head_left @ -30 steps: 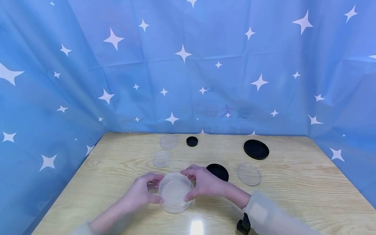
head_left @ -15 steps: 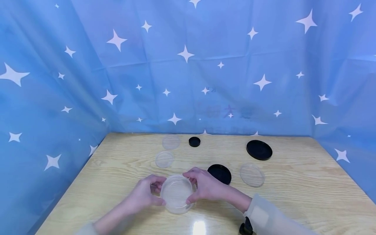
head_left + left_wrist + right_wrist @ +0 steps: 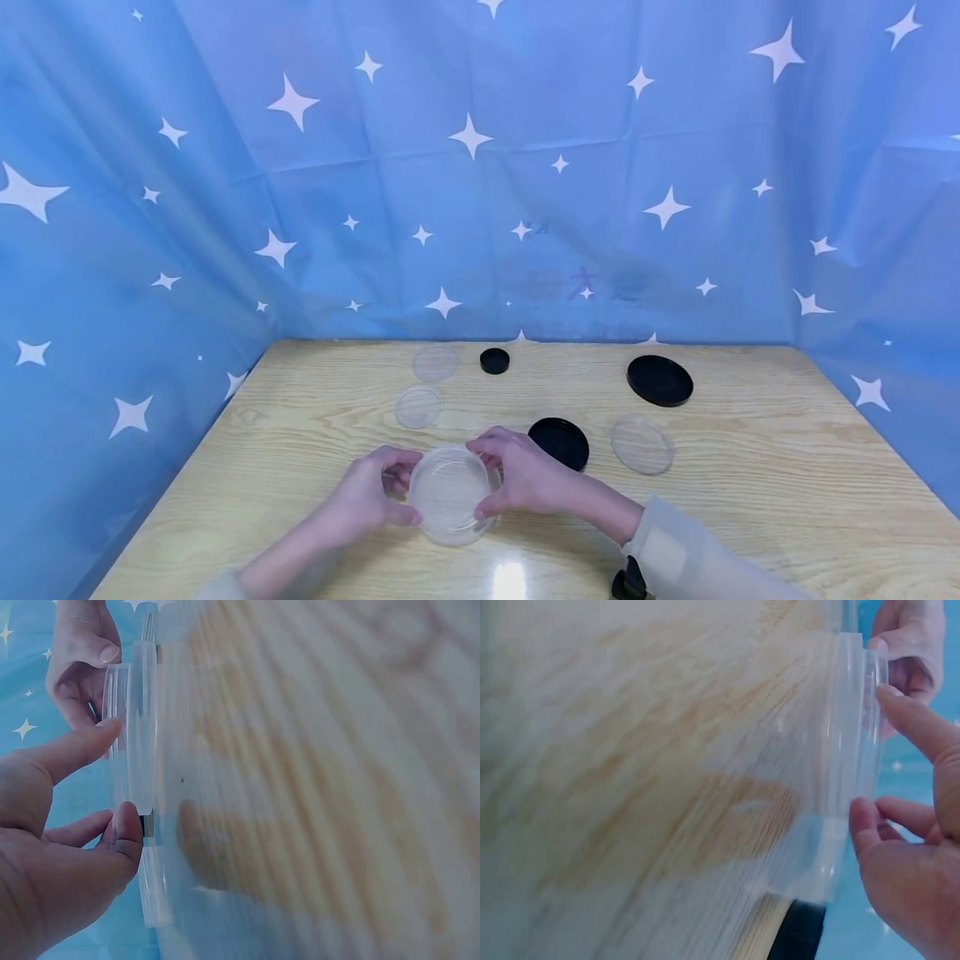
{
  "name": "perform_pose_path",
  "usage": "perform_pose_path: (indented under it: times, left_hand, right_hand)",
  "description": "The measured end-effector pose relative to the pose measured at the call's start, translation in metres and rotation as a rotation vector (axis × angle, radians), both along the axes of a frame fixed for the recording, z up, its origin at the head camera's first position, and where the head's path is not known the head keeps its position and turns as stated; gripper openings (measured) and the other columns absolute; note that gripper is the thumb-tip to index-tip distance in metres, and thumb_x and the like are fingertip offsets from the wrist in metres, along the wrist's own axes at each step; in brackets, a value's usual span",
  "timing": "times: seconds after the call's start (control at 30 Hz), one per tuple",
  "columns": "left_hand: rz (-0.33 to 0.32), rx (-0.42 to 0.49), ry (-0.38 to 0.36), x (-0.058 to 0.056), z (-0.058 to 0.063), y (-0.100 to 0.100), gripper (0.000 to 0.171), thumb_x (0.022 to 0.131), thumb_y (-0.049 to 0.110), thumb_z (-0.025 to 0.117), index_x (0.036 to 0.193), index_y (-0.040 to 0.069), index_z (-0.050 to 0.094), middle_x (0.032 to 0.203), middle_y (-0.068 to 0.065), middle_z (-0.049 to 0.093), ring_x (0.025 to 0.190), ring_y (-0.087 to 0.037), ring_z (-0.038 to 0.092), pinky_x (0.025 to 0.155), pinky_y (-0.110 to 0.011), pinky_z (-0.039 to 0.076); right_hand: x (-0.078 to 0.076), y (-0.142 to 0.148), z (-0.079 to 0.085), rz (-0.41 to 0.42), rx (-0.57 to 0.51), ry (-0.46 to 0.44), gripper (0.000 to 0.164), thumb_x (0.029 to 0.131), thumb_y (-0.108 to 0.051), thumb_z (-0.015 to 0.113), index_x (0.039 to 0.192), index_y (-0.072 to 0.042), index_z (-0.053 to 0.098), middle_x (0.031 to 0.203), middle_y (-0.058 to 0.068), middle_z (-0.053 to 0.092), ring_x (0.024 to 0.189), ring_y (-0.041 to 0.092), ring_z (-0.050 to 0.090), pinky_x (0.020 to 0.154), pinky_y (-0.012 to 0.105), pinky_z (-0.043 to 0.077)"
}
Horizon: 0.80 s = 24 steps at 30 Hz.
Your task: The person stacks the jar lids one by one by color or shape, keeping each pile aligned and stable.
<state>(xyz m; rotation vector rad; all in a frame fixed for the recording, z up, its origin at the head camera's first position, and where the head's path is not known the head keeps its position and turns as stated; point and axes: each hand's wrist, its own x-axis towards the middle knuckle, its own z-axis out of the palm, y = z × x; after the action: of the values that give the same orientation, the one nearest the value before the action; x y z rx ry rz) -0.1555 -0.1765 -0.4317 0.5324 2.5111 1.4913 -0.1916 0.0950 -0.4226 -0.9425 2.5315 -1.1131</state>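
Note:
A clear round plastic dish (image 3: 448,492) is between both hands near the table's front. From the left side my left hand (image 3: 378,490) holds its rim with thumb and fingers. My right hand (image 3: 517,477) grips the opposite side the same way. In the left wrist view the dish (image 3: 115,772) sits against a second, wider clear layer (image 3: 142,727). The right wrist view shows the same layers edge-on, with the right thumb (image 3: 900,705) on the rim. Whether the layers are fully seated together I cannot tell.
Behind the hands lie two clear discs (image 3: 418,407) (image 3: 436,364) and a small black round dish (image 3: 495,361). A black dish (image 3: 558,443) lies just beyond the right hand. Farther right are a clear disc (image 3: 642,444) and a large black dish (image 3: 660,380). A starry blue curtain (image 3: 480,200) encloses the table.
Between one second and half a second ago, the whole head view shifted slightly. Both hands stay on the dish with nearly the same hold, and the other pieces keep their places.

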Motion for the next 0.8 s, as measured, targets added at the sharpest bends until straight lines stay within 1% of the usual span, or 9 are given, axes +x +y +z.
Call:
perform_pose_path:
  times: [0.2, 0.33, 0.53, 0.67, 0.8]
  left_hand:
    - [0.033, 0.008, -0.004, -0.001, 0.003, -0.001, 0.073, 0.066, 0.000, 0.091, 0.130, -0.012, 0.058, 0.107, -0.011, 0.060, 0.098, -0.024, 0.058, 0.087, -0.027, 0.056]
    - [0.047, 0.014, -0.008, -0.005, 0.004, -0.002, 0.072, 0.067, 0.000, 0.091, 0.131, -0.009, 0.058, 0.108, -0.012, 0.061, 0.099, -0.025, 0.059, 0.088, -0.027, 0.055]
    - [0.059, 0.068, -0.008, -0.011, 0.003, -0.005, 0.071, 0.067, -0.003, 0.090, 0.130, -0.010, 0.058, 0.109, -0.014, 0.062, 0.099, -0.026, 0.060, 0.088, -0.029, 0.056]
    - [0.077, 0.093, -0.011, -0.015, 0.006, -0.006, 0.071, 0.068, -0.003, 0.090, 0.132, -0.010, 0.058, 0.114, -0.017, 0.061, 0.102, -0.028, 0.060, 0.089, -0.030, 0.056]
    - [0.069, 0.111, 0.022, -0.024, 0.012, -0.010, 0.072, 0.072, 0.000, 0.089, 0.134, -0.010, 0.056, 0.120, -0.021, 0.060, 0.106, -0.033, 0.058, 0.091, -0.035, 0.055]
  right_hand:
    - [0.000, 0.006, 0.001, -0.012, 0.012, 0.015, 0.078, 0.071, -0.023, 0.095, 0.137, 0.002, 0.061, 0.123, 0.004, 0.061, 0.104, 0.018, 0.061, 0.089, 0.031, 0.054]
    - [-0.003, 0.009, 0.002, -0.030, -0.002, 0.006, 0.076, 0.073, -0.022, 0.094, 0.138, 0.000, 0.061, 0.125, 0.004, 0.061, 0.106, 0.019, 0.062, 0.092, 0.034, 0.053]
    - [-0.006, 0.011, 0.005, -0.045, -0.038, -0.015, 0.077, 0.074, -0.022, 0.093, 0.140, -0.003, 0.060, 0.127, 0.006, 0.062, 0.108, 0.019, 0.061, 0.094, 0.036, 0.053]
    - [-0.012, 0.011, 0.006, -0.039, -0.082, -0.045, 0.078, 0.076, -0.019, 0.092, 0.143, -0.002, 0.057, 0.132, 0.010, 0.060, 0.115, 0.025, 0.061, 0.101, 0.041, 0.051]
    - [-0.022, 0.013, 0.009, -0.033, -0.139, -0.088, 0.079, 0.078, -0.015, 0.091, 0.145, 0.001, 0.053, 0.138, 0.016, 0.057, 0.123, 0.032, 0.058, 0.107, 0.044, 0.047]
